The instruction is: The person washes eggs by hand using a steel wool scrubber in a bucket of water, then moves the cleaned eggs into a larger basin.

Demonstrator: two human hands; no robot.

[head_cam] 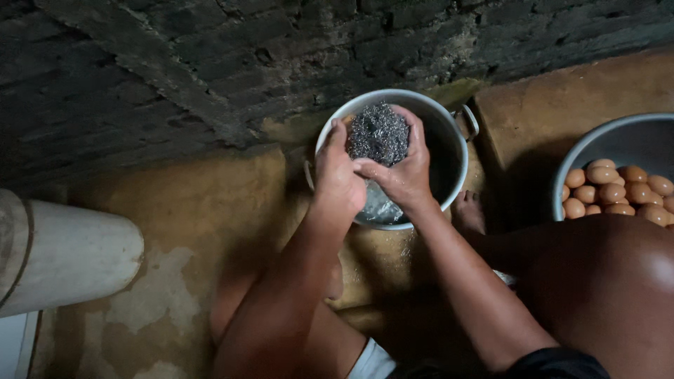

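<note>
- Left hand [337, 172] and right hand [401, 172], fingers clamped together on a steel-wool scrubber [379, 133].
- Scrubber held over a metal pot [449, 140] on the floor.
- Bowl [618, 140] of brown eggs [618, 193] stands right.

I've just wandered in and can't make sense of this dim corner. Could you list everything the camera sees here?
steel wool pad: one, silvery grey, held in both hands over the pot
metal pot: one, grey with side handles, on the floor by the wall, some water at its bottom
metal bowl: one, grey, at the right edge on a raised ledge
eggs: a pile, too many to count, brown, inside the bowl
pale cylinder: one, whitish, lying at the left edge
brick wall: dark, across the top
floor: tan, stained, patchy
foot: one in view, bare, right of the pot
left hand: gripping the pad's left side
right hand: gripping the pad's right side
</note>
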